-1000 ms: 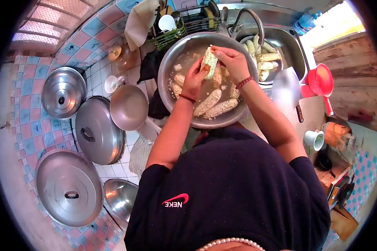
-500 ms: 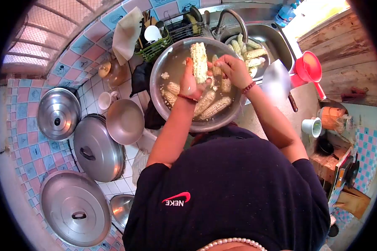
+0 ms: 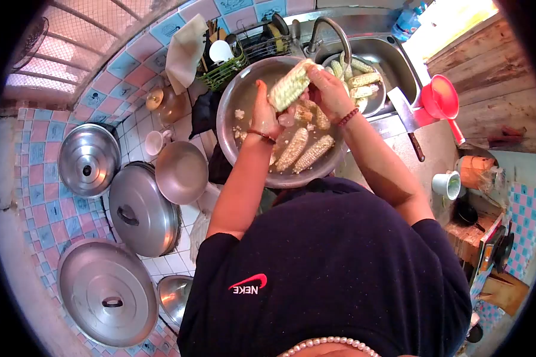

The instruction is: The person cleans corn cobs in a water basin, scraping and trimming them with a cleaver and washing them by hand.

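Both forearms reach up from the lower frame over the metal basin (image 3: 227, 132) at upper centre. The left hand (image 3: 265, 116) is half open, cupping the lower end of the corn ear (image 3: 290, 86), one digit upright; the right hand (image 3: 332, 98) curls closed around its upper end. The ear tilts above the basin, its long axis running lower left to upper right. Upside-down "NEKE" marks the dark shirt (image 3: 339, 268).

A kitchen: a metal sink (image 3: 399, 65) with a curved faucet (image 3: 346, 44), a dish rack (image 3: 268, 49) and pot lids (image 3: 107, 291) on tiles.
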Demonstrator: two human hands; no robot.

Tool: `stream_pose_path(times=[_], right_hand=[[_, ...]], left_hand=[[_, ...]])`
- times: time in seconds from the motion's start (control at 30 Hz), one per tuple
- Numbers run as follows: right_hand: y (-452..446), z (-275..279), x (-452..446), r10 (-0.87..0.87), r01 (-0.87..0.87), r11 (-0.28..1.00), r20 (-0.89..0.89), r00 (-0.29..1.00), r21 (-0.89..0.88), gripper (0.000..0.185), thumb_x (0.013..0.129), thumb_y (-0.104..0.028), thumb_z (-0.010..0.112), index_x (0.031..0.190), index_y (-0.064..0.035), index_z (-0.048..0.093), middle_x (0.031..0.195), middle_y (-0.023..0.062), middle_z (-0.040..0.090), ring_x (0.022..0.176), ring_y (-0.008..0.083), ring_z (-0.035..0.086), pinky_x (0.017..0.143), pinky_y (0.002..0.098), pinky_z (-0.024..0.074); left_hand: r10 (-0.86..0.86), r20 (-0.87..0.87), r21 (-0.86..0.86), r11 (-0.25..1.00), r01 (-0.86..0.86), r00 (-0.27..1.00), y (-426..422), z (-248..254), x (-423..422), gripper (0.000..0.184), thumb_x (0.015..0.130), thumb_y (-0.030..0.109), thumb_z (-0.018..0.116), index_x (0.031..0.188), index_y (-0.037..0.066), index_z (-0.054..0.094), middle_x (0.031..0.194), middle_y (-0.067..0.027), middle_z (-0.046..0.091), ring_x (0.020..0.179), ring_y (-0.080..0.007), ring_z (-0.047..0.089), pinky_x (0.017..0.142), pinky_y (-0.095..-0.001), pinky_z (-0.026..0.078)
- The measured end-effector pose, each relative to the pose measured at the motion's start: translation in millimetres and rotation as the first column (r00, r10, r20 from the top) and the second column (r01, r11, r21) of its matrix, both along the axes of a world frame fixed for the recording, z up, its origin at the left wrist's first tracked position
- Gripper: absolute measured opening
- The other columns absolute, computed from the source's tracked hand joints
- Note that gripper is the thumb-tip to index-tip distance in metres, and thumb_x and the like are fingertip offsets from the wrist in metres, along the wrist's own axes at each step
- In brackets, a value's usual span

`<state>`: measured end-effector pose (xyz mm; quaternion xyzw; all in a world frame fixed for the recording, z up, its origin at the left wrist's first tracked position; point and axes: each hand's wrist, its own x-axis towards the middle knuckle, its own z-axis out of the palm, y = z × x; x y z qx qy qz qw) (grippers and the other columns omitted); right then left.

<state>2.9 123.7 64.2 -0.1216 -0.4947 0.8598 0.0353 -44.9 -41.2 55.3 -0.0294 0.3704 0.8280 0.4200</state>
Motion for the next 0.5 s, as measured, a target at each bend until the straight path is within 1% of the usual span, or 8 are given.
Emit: stream_pose_path(times=[0.03, 0.07, 0.17, 0.2, 0.33, 0.43, 0.47, 0.5], right_hand=[[-2, 3, 2, -0.056, 0.052, 0.993, -0.036, 0.998, -0.108, 0.026, 0.101, -0.024, 0.054, 0.114, -0.003, 0.059, 0.101, 0.0055, 0.064, 0.085, 0.0138, 0.062, 0.075, 0.0293, 0.0546], [-3, 5, 4, -0.119, 0.102, 0.971, -0.067, 0.991, -0.217, 0.025, 0.101, -0.021, 0.053, 0.116, -0.0023, 0.058, 0.105, 0.0072, 0.065, 0.088, 0.0165, 0.065, 0.08, 0.032, 0.0577], [13, 1, 15, -0.134, 0.126, 0.978, -0.042, 0.99, -0.168, 0.028, 0.101, -0.025, 0.053, 0.119, -0.004, 0.058, 0.111, 0.0095, 0.064, 0.094, 0.0211, 0.064, 0.087, 0.0375, 0.0548], [17, 0, 19, -0.145, 0.141, 0.969, -0.005, 0.989, -0.203, 0.029, 0.1, -0.022, 0.055, 0.123, -0.0045, 0.056, 0.111, 0.0098, 0.063, 0.094, 0.0224, 0.064, 0.087, 0.0376, 0.0551], [28, 7, 34, -0.106, 0.068, 0.928, -0.085, 0.991, -0.366, 0.037, 0.096, -0.008, 0.057, 0.132, -0.0024, 0.049, 0.12, 0.0121, 0.061, 0.099, 0.0233, 0.064, 0.09, 0.0397, 0.0547], [18, 10, 42, -0.11, 0.085, 0.986, -0.179, 0.978, -0.142, 0.041, 0.094, -0.003, 0.058, 0.133, -0.0023, 0.048, 0.124, 0.0108, 0.06, 0.108, 0.02, 0.061, 0.095, 0.0356, 0.0518], [10, 12, 43, -0.126, 0.141, 0.988, -0.213, 0.969, 0.057, 0.047, 0.09, 0.002, 0.063, 0.134, -0.0026, 0.047, 0.129, 0.0095, 0.059, 0.115, 0.0164, 0.058, 0.098, 0.0318, 0.0493], [7, 13, 44, -0.123, 0.144, 0.987, -0.253, 0.96, 0.066, 0.048, 0.088, 0.003, 0.064, 0.134, -0.0029, 0.048, 0.13, 0.0092, 0.059, 0.115, 0.0158, 0.058, 0.098, 0.0312, 0.049]], left_hand=[[0.082, 0.024, 0.029, 0.996, -0.083, 0.996, 2, -2, 0, 0.08, 0.095, 0.073, 0.02, 0.107, 0.006, 0.064, 0.079, -0.004, 0.062, 0.047, -0.0093, 0.042, 0.04, -0.0212, 0.029], [-0.143, -0.052, 0.282, 0.947, 0.152, 0.988, -12, -7, -3, 0.063, 0.099, 0.063, 0.03, 0.1, 0.009, 0.062, 0.071, -0.0019, 0.056, 0.05, -0.009, 0.04, 0.045, -0.0225, 0.029], [0.034, -0.329, -0.056, 0.997, -0.055, 0.944, 8, -18, 9, 0.043, 0.102, 0.048, 0.042, 0.093, 0.01, 0.059, 0.066, 0.0008, 0.048, 0.051, -0.0094, 0.037, 0.046, -0.0236, 0.028], [0.082, -0.39, -0.045, 0.993, -0.108, 0.917, 14, -21, 9, 0.034, 0.102, 0.04, 0.049, 0.091, 0.01, 0.058, 0.067, 0.001, 0.048, 0.052, -0.0078, 0.039, 0.047, -0.0221, 0.029], [-0.087, -0.603, -0.249, 0.965, -0.083, 0.793, 28, -6, 18, 0.037, 0.101, 0.044, 0.051, 0.089, 0.01, 0.06, 0.069, 0.0015, 0.054, 0.056, -0.0036, 0.045, 0.048, -0.0183, 0.03], [-0.22, -0.399, -0.297, 0.95, 0.102, 0.89, 37, 15, 22, 0.041, 0.099, 0.047, 0.054, 0.087, 0.009, 0.06, 0.07, 0.0021, 0.054, 0.055, -0.0026, 0.043, 0.047, -0.018, 0.029], [-0.169, -0.361, -0.291, 0.955, 0.061, 0.917, 41, 11, 19, 0.045, 0.096, 0.05, 0.057, 0.092, 0.006, 0.062, 0.073, 0.0031, 0.055, 0.055, -0.0025, 0.042, 0.048, -0.0181, 0.029], [-0.086, -0.422, -0.263, 0.964, -0.031, 0.902, 48, 7, 18, 0.046, 0.096, 0.051, 0.056, 0.091, 0.005, 0.062, 0.071, 0.0028, 0.054, 0.056, -0.0032, 0.043, 0.048, -0.0194, 0.03]])
